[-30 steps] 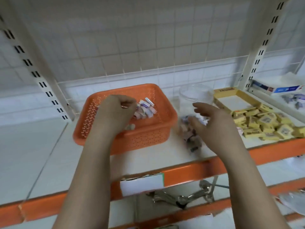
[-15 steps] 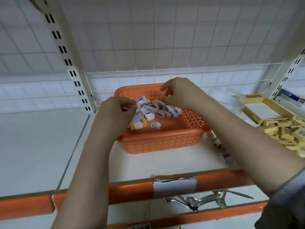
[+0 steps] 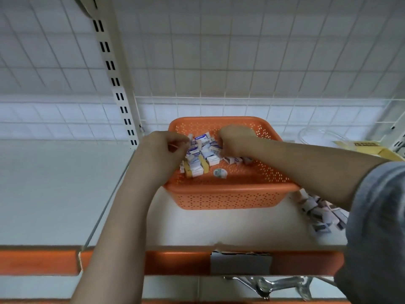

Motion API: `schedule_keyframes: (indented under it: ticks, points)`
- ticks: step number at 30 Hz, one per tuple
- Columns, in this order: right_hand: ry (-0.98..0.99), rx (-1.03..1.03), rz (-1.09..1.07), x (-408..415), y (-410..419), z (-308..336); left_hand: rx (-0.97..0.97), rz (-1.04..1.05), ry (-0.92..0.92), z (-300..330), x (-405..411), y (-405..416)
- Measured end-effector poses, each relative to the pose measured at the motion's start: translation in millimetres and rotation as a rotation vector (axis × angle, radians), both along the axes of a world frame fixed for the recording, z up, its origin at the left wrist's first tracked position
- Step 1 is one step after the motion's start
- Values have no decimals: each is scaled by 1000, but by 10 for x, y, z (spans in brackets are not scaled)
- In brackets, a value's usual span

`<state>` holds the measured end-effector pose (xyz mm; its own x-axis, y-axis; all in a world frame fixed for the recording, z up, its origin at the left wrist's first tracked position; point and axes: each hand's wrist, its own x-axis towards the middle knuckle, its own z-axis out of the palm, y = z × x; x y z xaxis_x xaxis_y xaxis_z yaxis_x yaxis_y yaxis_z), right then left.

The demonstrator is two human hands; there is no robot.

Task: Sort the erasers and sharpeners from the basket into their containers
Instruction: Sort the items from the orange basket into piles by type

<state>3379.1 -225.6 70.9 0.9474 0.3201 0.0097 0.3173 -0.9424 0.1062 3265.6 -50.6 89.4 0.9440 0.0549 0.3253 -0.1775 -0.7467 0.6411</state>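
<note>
Now, with left hand [image 3: 163, 150] curled, contents unclear, and right hand [image 3: 235, 140] curled into erasers [image 3: 202, 150] in basket [image 3: 230, 197]: pinch one kind only, lift clear.

Orange perforated basket [image 3: 230, 197]; inside it, white-and-blue wrapped erasers [image 3: 202, 148], some yellow-banded; right of basket, yellow box [image 3: 370, 148]; below, orange shelf edge [image 3: 39, 262].

Right hand [image 3: 235, 140] fingers hidden among basket erasers [image 3: 202, 150]; shelf pile [image 3: 317, 212] blurred.
</note>
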Motion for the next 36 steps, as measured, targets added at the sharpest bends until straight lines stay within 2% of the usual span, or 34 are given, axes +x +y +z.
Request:
schedule_keyframes:
  ticks: [4,9,13,18,24,30,36]
  points:
    - [4,135,-37,-8,-163,187,108,-17,12,84,186,-12]
    - [-96,455,-95,-428,-467,404,403,-80,107,111,748,-61]
    - [-181,699,-155,-836,-623,324,682,-145,173,45,1082,-111]
    - [-289,879,-213,-1201,-584,162,810,-153,182,6,1225,-175]
    - [-421,979,-325,-1444,-584,21,691,-151,137,50,1212,-163]
    - [-493,1058,-399,-1576,-616,-49,380,-188,-72,253,798,-183]
    - [-612,1124,-451,-1707,-662,-178,116,-298,-172,78,354,-358]
